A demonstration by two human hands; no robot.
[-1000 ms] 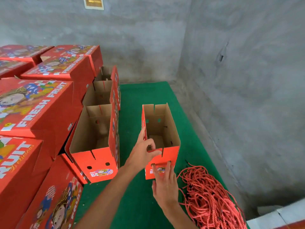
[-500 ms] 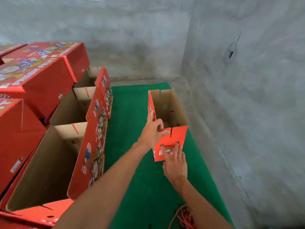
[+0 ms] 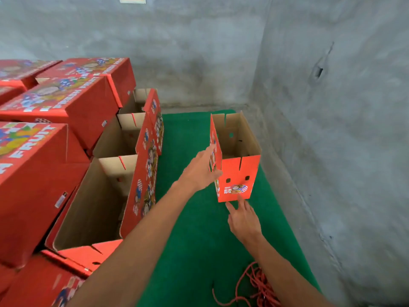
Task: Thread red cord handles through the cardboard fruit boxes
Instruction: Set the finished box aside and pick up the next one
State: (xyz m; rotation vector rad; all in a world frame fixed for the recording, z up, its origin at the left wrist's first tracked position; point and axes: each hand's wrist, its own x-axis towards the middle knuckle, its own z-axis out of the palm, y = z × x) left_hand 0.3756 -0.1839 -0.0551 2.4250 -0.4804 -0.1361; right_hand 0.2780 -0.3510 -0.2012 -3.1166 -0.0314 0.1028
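A narrow red cardboard fruit box (image 3: 240, 173) stands open-topped on the green mat (image 3: 194, 240), two small holes in its near end panel. My left hand (image 3: 202, 171) lies flat against the box's left side, fingers extended. My right hand (image 3: 242, 218) is just below the near end panel, fingers spread, its fingertips touching the bottom edge. A heap of red cord (image 3: 256, 286) lies on the mat at the bottom right, partly cut off by the frame.
Several open red fruit boxes (image 3: 99, 200) stand in a row on the left. Closed printed boxes (image 3: 59, 100) are stacked behind them. Grey concrete walls (image 3: 332, 129) close the corner behind and to the right of the mat.
The box has moved farther from me. My left hand let go of the rim and now lies on the side panel. My right hand slid down off the end panel.
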